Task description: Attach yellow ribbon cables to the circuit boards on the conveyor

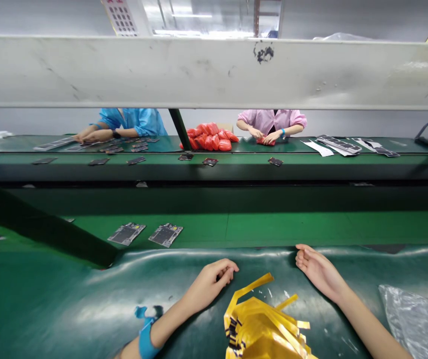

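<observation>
Green tabletop (68,294); conveyor belt (292,229) along far edge. Yellow strip bundle (264,326): toward near edge, between left hand (211,283) and right hand (319,273); ends splayed, no single long axis. Left, nearer: bundle lies rightward and nearside; fingers half-curled, nothing visible held. Right, at far edge: fingers loosely bent, seemingly unladen. Clear plastic bag (419,321), toward right edge: contents indiscernible.

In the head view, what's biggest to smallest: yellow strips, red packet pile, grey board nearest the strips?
1. Yellow strips
2. Red packet pile, though it sits farthest away
3. Grey board
</observation>
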Demonstrator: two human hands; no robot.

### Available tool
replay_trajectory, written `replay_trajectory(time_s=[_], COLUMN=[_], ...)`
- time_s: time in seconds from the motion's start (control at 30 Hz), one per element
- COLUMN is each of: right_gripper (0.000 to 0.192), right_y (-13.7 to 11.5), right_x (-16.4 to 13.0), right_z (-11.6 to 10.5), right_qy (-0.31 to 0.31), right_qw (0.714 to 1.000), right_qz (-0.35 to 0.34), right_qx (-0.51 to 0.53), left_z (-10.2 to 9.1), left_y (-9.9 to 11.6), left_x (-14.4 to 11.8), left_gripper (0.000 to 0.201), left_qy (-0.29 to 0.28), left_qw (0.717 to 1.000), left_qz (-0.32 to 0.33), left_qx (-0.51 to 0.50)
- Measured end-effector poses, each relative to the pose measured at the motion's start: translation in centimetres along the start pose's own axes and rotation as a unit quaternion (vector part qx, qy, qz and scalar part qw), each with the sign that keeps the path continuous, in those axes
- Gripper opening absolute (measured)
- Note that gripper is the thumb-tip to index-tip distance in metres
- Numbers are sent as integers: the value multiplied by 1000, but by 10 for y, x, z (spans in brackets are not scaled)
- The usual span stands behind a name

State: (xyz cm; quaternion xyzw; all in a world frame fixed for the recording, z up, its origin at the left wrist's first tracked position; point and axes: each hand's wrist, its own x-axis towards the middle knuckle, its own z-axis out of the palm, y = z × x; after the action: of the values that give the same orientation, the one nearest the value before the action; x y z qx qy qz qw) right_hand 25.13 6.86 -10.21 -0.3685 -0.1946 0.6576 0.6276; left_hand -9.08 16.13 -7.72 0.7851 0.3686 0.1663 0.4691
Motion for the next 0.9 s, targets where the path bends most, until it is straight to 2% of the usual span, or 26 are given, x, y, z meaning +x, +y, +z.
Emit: replay_trajectory(time_s=[0.9], right_gripper=[24], right_y=[0], right_x=[0], right_z=[0], right_qy=[-7], right_qw=[1000], right_qz=[-3], right_qx=[7], left_z=[1], left_y=[-1], left_x=[1], left_gripper=[33], left_qy=[2], left_qw=[1000], left_qz=[3], left_qx=[1])
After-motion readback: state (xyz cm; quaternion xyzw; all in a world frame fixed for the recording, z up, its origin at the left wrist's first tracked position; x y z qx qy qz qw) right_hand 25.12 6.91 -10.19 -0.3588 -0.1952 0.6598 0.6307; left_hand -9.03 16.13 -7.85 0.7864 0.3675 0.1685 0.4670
